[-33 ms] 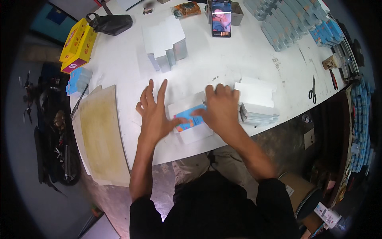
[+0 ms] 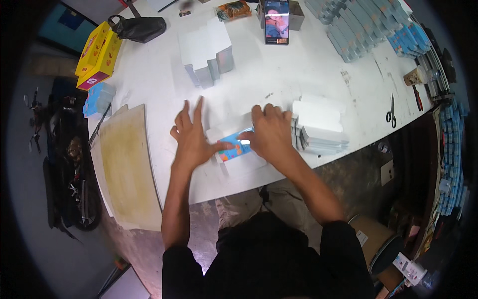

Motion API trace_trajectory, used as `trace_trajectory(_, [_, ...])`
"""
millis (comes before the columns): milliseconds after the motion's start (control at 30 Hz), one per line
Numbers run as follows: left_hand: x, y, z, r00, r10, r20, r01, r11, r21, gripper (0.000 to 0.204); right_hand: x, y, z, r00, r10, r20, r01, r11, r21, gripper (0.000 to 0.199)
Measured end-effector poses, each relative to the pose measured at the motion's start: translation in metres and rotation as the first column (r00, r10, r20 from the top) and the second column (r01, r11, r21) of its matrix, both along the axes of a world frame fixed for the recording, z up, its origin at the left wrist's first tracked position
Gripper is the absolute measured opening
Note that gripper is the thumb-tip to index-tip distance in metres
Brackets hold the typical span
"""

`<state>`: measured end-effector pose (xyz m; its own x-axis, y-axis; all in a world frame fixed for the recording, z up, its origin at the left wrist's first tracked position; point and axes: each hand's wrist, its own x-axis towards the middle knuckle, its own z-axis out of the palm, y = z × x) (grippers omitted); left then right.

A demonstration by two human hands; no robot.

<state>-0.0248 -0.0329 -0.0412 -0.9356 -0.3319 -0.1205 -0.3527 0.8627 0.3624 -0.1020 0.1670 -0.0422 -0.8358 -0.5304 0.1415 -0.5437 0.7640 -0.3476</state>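
A flat carton blank with a blue printed panel and white flaps lies near the table's front edge, between my hands. My left hand is open at its left end, fingers spread and pointing away, the thumb reaching over the blue panel. My right hand covers the carton's right end, its fingers bent over the far side and its thumb on the blue panel. Just right of that hand is a stack of folded white carton blanks. Farther off stands another white stack.
A phone leans against a grey box at the back. Rows of grey-blue cartons fill the far right. Scissors lie near the right edge. At left are a yellowed board, yellow boxes and a black pouch.
Both hands have shifted slightly left. My right thumb and fingers have settled on the carton's right end, and the carton sits slightly farther left.
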Motion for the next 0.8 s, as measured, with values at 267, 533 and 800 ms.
trace_trajectory(267, [0.033,0.029,0.045,0.942,-0.222,-0.252,0.202,0.974,-0.103,0.149,0.025,0.034,-0.007,0.876,0.478,-0.066,-0.481,0.855,-0.195,0.045])
trace_trajectory(533, [0.04,0.014,0.018,0.846,-0.227,-0.482,0.325,0.937,0.13,0.085,-0.022,0.189,0.026,0.984,0.093,-0.153,-0.114,0.985,-0.131,0.042])
trace_trajectory(800, [0.024,0.018,-0.005,0.919,-0.321,-0.229,0.34,0.939,0.049,0.039,0.033,0.118,0.007,0.923,0.375,-0.084,-0.382,0.872,-0.305,0.027])
